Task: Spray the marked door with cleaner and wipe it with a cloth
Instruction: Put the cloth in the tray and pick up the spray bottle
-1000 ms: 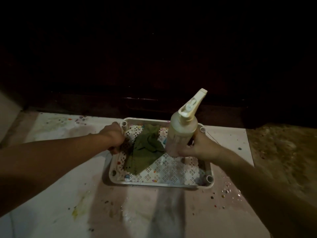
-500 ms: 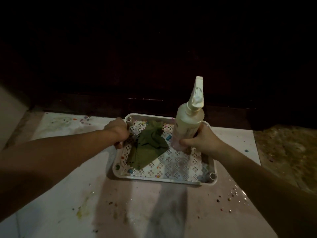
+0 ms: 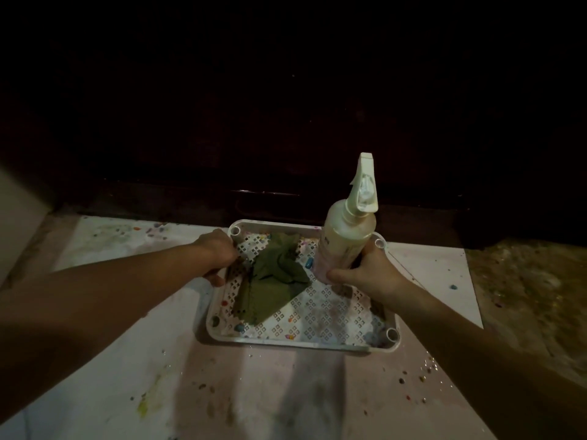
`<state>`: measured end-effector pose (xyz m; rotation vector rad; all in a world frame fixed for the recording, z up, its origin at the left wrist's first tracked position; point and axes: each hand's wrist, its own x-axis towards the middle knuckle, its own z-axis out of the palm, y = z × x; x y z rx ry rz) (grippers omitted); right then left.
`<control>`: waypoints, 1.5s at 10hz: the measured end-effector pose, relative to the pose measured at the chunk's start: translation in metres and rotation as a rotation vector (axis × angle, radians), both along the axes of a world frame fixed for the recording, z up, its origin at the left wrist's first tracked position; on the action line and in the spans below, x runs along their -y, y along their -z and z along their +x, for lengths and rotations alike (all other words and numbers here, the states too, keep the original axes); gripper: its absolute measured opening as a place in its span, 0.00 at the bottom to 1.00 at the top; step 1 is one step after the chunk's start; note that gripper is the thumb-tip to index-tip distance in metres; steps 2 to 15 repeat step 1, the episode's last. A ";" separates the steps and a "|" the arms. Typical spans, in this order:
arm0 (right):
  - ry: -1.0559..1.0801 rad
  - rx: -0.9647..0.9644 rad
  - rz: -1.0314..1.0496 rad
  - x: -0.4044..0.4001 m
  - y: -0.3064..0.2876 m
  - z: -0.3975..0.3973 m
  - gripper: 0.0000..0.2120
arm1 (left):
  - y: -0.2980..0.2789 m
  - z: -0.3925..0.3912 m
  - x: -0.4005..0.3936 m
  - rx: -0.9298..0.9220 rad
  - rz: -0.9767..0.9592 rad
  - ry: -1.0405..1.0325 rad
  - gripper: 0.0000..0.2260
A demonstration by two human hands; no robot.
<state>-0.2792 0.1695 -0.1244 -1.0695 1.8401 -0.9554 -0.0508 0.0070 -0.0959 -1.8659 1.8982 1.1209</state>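
Observation:
A pale spray bottle [image 3: 347,236] stands upright over the right side of a white perforated tray [image 3: 298,339], and my right hand [image 3: 365,274] grips its lower body. A crumpled green cloth [image 3: 273,284] lies in the tray's left half. My left hand [image 3: 219,254] grips the tray's left rim, fingers curled over the edge. The dark door [image 3: 286,106] fills the view beyond the tray; no marks show on it in this dim light.
The tray sits on a pale floor [image 3: 158,360] stained with coloured flecks. A rough brownish patch [image 3: 527,296] lies to the right. A light wall edge [image 3: 16,217] stands at far left.
The spray bottle has swung from tilted to upright and shifted a little toward the tray's far right corner. My left hand stays on the rim.

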 end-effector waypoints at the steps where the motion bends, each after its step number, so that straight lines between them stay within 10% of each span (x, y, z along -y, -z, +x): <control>1: -0.030 -0.012 -0.012 -0.007 -0.006 0.004 0.32 | -0.006 0.002 -0.001 0.008 0.065 -0.011 0.10; 15: -0.030 -0.012 -0.012 -0.007 -0.006 0.004 0.32 | -0.006 0.002 -0.001 0.008 0.065 -0.011 0.10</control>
